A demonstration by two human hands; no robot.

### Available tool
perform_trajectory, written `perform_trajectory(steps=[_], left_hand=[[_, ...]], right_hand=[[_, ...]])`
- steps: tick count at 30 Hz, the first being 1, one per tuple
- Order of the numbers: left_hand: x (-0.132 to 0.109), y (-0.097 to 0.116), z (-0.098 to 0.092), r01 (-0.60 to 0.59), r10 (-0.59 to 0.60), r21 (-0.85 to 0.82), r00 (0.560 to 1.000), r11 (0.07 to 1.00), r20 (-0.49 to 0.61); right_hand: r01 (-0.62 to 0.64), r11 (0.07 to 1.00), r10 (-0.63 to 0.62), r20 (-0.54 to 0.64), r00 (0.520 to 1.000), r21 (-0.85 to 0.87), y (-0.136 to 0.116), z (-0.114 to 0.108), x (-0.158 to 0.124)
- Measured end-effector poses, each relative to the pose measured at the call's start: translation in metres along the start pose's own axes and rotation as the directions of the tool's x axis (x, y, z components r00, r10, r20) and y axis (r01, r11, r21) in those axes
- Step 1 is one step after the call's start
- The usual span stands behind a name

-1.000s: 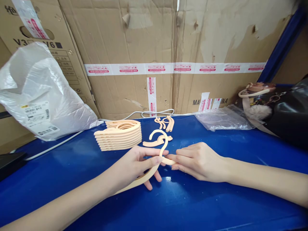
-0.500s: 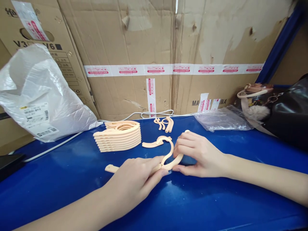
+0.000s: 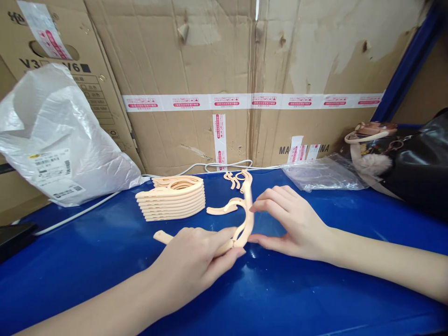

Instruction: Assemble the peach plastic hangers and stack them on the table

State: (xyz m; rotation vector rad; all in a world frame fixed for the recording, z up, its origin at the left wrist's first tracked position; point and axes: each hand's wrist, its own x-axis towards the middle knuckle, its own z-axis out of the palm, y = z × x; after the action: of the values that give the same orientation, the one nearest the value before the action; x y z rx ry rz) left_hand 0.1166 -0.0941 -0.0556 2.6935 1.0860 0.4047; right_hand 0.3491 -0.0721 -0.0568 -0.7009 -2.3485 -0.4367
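My left hand (image 3: pixel 196 254) is closed round the left arm of a cream folding hanger (image 3: pixel 248 219), whose end sticks out to the left past my knuckles. The hanger's right arm stands up, swung close beside its hook. Just right of that arm is my right hand (image 3: pixel 294 224), fingers apart and curved, the fingertips at or very near its edge. A neat stack of cream hangers (image 3: pixel 171 205) sits to the left, behind my left hand. One loose cream hanger part (image 3: pixel 221 210) lies behind the held hanger, and several small cream pieces (image 3: pixel 231 180) lie farther back.
A white plastic parcel (image 3: pixel 63 140) leans at the left on the blue table (image 3: pixel 280 298). Cardboard (image 3: pixel 189 56) stands along the back, with a white cable (image 3: pixel 84 212) in front. Clear plastic (image 3: pixel 322 172) and a black bag (image 3: pixel 420 163) are at the right; a dark object is at the left edge.
The held hanger's right arm has swung up and left toward the hook. My right hand has opened from its grip on that arm. My left hand has barely moved.
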Motion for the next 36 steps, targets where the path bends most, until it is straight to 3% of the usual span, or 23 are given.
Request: perform_trajectory(steps=[6, 10, 14, 20, 26, 30, 36], left_hand=[[-0.001, 0.001, 0.001, -0.084, 0.083, 0.018, 0.996, 0.996, 0.043], [0.0, 0.002, 0.003, -0.168, 0.176, 0.167, 0.983, 0.972, -0.04], [0.002, 0.001, 0.005, -0.188, 0.219, 0.294, 0.972, 0.937, -0.079], [0.008, -0.009, 0.007, -0.144, 0.153, 0.131, 0.986, 0.981, -0.062], [0.009, -0.014, 0.011, -0.025, 0.027, 0.056, 0.999, 0.998, -0.036], [0.009, -0.014, 0.011, 0.11, -0.111, 0.06, 0.994, 0.992, 0.015], [0.01, -0.009, 0.009, 0.062, -0.059, 0.218, 0.998, 0.974, -0.02]], right_hand=[[0.056, 0.987, -0.08, 0.155, 0.985, 0.153, -0.003, -0.003, 0.001], [-0.101, 0.99, 0.083, 0.168, 0.982, 0.102, 0.003, -0.006, 0.005], [-0.294, 0.955, 0.279, 0.201, 0.939, 0.049, 0.022, -0.007, 0.006], [-0.399, 0.917, 0.373, 0.384, 0.845, -0.012, 0.042, -0.008, 0.005], [-0.343, 0.939, 0.326, 0.425, 0.844, -0.04, 0.049, -0.005, 0.001], [-0.297, 0.94, 0.34, 0.432, 0.835, -0.166, 0.055, -0.004, -0.001], [-0.229, 0.922, 0.358, 0.462, 0.811, -0.313, 0.058, -0.002, -0.002]])
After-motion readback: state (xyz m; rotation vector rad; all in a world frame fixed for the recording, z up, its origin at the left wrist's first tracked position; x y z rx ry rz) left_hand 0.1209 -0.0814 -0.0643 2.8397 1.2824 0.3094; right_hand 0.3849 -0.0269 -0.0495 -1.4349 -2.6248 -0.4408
